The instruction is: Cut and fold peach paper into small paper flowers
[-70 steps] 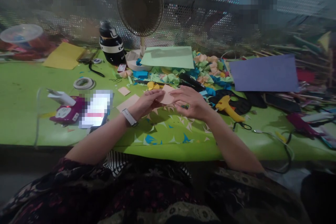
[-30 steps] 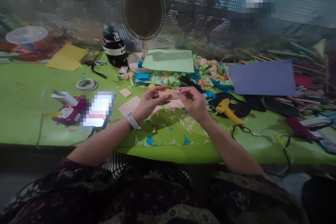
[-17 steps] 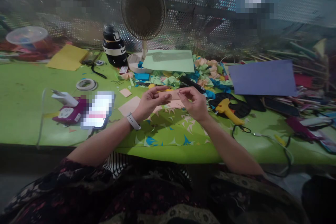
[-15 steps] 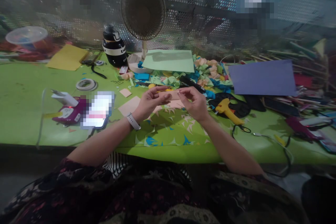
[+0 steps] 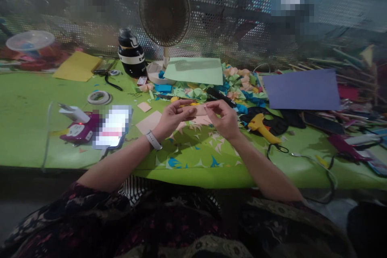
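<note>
Between my two hands, just above the green table, is a strip of peach paper (image 5: 200, 109). My left hand (image 5: 174, 117) wears a pale wristband and pinches the strip's left end between thumb and fingers. The right end is pinched by the thumb and fingertips of my right hand (image 5: 223, 117). Below lie more peach paper pieces (image 5: 150, 121) and a small peach square (image 5: 144, 107). Pointed scraps of peach, blue and green paper (image 5: 215, 145) are scattered nearer to me.
A yellow glue gun (image 5: 262, 127) lies right of my hands. Left are a lit phone (image 5: 113, 127), a purple power strip (image 5: 80, 129) and a tape roll (image 5: 99, 97). Behind stand a black bottle (image 5: 132, 54), a fan (image 5: 165, 10), and crumpled paper pieces (image 5: 242, 78) beside light green sheets (image 5: 196, 70).
Almost nothing differs. Both hands keep their pinch on the peach strip, which seems slightly tilted compared with before.
</note>
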A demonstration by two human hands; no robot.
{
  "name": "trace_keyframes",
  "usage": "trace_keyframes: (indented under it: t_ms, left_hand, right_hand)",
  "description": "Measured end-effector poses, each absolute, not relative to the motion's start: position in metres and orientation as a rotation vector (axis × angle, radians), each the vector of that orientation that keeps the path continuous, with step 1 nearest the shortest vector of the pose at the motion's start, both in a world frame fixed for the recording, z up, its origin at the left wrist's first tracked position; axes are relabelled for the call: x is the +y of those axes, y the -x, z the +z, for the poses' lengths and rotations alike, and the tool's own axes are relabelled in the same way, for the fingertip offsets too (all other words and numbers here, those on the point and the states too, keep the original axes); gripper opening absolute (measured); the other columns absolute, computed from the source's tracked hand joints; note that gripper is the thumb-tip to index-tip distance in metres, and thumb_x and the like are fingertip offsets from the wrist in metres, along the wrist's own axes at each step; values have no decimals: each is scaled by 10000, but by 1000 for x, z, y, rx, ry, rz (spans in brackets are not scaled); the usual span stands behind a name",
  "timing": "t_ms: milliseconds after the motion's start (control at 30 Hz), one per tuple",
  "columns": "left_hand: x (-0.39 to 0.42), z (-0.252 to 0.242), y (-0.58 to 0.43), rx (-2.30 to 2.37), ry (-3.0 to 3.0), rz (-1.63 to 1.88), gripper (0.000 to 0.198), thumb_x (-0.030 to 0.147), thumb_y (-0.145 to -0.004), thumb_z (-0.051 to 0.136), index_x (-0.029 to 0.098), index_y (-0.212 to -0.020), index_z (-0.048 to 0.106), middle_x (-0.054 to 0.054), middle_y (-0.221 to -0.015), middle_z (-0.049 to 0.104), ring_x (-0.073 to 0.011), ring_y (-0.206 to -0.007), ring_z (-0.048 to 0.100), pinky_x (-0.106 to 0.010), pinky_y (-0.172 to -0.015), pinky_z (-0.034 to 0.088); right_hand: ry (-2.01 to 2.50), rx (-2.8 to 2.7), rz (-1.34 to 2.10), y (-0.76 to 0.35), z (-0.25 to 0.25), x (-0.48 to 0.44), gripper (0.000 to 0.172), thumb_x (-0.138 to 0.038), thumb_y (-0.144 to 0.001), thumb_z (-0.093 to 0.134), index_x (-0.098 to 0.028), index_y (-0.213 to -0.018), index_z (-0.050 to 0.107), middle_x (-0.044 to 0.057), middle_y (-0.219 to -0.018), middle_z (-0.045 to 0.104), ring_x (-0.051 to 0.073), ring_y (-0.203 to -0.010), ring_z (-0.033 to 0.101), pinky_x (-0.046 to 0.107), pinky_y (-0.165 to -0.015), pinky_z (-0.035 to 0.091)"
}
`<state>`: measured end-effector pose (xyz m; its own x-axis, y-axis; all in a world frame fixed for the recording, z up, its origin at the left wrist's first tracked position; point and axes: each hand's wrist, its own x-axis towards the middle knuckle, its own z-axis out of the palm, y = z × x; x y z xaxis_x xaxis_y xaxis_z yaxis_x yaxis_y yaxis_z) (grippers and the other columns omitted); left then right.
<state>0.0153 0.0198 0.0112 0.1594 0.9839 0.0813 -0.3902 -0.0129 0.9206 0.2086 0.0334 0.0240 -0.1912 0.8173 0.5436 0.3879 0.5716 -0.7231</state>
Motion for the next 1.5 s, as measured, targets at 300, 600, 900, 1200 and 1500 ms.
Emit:
trace_keyframes:
  t_ms: [300, 600, 900, 1200, 1500]
  left_hand:
    - [19, 13, -18, 743, -1005, 1294, 526, 359, -651, 886, 134, -1061, 644, -40, -874, 776, -142, -781, 738, -288, -789, 606]
    - [17, 12, -16, 726, -1078, 1278, 673, 363, -692, 865, 139, -1251, 565, -36, -859, 774, -157, -796, 743, -300, -813, 593]
    - [20, 13, -13, 794, -1066, 1270, 750, 330, -708, 852, 157, -1356, 516, -22, -837, 760, -149, -780, 735, -279, -768, 587]
    - [29, 18, -1, 814, -1165, 1032, 652, 178, -685, 859, 90, -1255, 555, -61, -810, 749, -144, -727, 727, -266, -738, 575]
    - [30, 12, -3, 818, -1225, 1014, 651, 188, -709, 839, 105, -1271, 522, -37, -762, 728, -151, -700, 720, -279, -716, 582]
  right_hand:
    - [1051, -1812, 812, -210, 26, 36, 371, -583, -858, 619, -222, -840, 537, -9, -717, 604, 161, -643, 640, 304, -605, 527]
    - [1098, -1952, 898, -206, 27, 35, 452, -621, -810, 651, -221, -682, 484, -6, -623, 588, 155, -590, 581, 303, -583, 475]
    - [1009, -1916, 1108, -203, 26, 38, 503, -705, -785, 627, -215, -741, 521, -23, -612, 598, 128, -533, 576, 276, -548, 475]
    - [1048, -1967, 1081, -208, 20, 44, 495, -689, -805, 614, -216, -727, 489, -23, -611, 573, 115, -506, 521, 264, -506, 408]
    - [1104, -2044, 903, -206, 22, 39, 490, -692, -840, 572, -220, -724, 513, -10, -610, 571, 138, -548, 520, 282, -541, 411]
